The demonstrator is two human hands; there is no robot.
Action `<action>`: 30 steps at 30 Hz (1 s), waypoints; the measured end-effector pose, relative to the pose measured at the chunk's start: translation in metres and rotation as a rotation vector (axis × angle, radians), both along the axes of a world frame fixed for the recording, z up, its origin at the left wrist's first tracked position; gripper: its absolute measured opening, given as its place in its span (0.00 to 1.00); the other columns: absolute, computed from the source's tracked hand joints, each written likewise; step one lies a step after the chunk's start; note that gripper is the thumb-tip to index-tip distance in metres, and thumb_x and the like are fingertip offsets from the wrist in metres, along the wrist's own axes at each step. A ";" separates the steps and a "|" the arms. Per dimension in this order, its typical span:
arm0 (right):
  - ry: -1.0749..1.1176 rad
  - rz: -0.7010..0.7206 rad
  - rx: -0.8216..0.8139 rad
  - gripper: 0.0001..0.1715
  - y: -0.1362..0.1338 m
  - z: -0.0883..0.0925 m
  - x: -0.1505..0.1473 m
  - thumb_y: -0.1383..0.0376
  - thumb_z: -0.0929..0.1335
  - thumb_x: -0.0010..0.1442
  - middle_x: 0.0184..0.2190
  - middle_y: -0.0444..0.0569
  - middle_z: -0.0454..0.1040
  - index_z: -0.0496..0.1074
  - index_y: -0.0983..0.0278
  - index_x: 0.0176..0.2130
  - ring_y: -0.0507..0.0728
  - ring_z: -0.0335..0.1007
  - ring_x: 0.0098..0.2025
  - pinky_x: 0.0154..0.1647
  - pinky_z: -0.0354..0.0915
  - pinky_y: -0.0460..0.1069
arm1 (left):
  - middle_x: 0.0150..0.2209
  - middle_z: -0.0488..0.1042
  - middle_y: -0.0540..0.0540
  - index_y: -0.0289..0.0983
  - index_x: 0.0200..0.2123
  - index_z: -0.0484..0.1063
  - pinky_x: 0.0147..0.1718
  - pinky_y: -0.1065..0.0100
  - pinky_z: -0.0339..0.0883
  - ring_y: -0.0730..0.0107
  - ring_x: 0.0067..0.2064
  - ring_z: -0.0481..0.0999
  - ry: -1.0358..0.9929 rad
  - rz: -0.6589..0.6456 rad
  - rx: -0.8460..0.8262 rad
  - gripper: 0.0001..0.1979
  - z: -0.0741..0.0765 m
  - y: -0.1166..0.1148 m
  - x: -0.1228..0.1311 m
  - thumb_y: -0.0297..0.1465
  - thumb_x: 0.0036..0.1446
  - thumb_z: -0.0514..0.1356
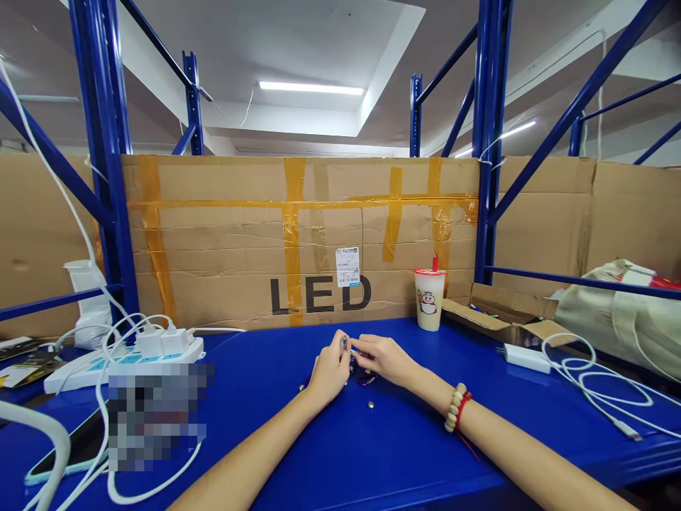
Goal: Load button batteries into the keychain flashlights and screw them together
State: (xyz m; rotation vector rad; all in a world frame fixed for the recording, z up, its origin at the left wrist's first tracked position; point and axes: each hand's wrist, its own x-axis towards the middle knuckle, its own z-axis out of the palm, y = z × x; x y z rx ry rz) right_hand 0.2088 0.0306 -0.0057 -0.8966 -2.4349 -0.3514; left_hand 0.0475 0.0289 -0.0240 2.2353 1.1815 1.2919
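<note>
Both my hands meet near the middle of the blue table [383, 454]. My left hand [330, 369] is closed in a pinch on a thin small tool [344, 343] whose tip points up. My right hand [384, 358] is curled over a small dark purple object [366, 378] lying on the table, with its fingers closed on it. A bead bracelet and a red string sit on my right wrist [456, 407]. A small round silver piece [371, 405] lies on the table just in front of my hands, and another tiny piece [301, 387] lies left of my left wrist.
A drink cup [428, 299] stands behind my hands by the taped cardboard wall [298, 241]. A power strip [128, 355] with plugs and white cables, plus a phone [74, 448], lie at the left. An open cardboard box [505, 312], white charger [528, 357], cable and bag [622, 319] are at the right.
</note>
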 end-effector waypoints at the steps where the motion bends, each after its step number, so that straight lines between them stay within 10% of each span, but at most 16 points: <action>1: 0.011 -0.005 0.005 0.14 0.000 0.000 0.000 0.64 0.58 0.64 0.27 0.46 0.65 0.69 0.66 0.36 0.50 0.59 0.28 0.29 0.54 0.45 | 0.24 0.62 0.53 0.39 0.31 0.55 0.26 0.72 0.52 0.74 0.24 0.61 -0.014 -0.001 0.000 0.04 0.000 0.000 0.001 0.29 0.60 0.46; 30: 0.241 -0.041 0.121 0.20 -0.001 -0.002 0.002 0.61 0.56 0.66 0.34 0.50 0.71 0.68 0.66 0.49 0.52 0.67 0.36 0.33 0.61 0.44 | 0.37 0.75 0.41 0.37 0.50 0.60 0.31 0.67 0.59 0.56 0.39 0.75 0.335 0.085 -0.017 0.16 0.006 -0.013 0.004 0.34 0.64 0.41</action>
